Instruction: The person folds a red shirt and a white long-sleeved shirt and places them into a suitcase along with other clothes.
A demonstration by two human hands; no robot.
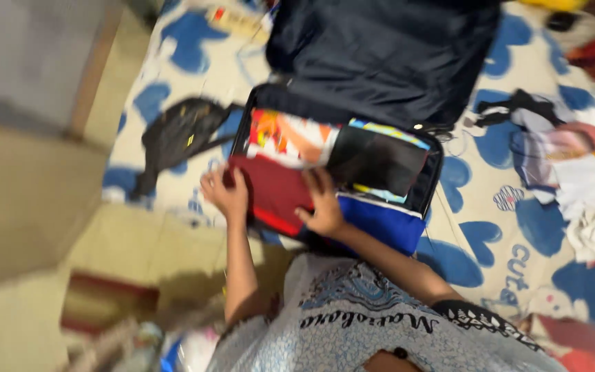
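Note:
An open suitcase [432, 180] with a blue side lies on a bed, its dark lid [387, 55] folded back. Inside it are a folded dark red garment [273, 189], a black folded item [377, 162] and a bright orange and red piece [287, 134]. My left hand [225, 194] rests flat on the left edge of the red garment. My right hand [324, 205] presses on its right side, fingers spread. Neither hand grips anything that I can see. The picture is blurred.
The bed sheet [476, 234] is cream with blue hearts. A black bag [177, 131] lies left of the suitcase. Loose clothes [566, 165] are piled at the right. A tiled floor [43, 207] runs along the left, with a striped mat [108, 296] below.

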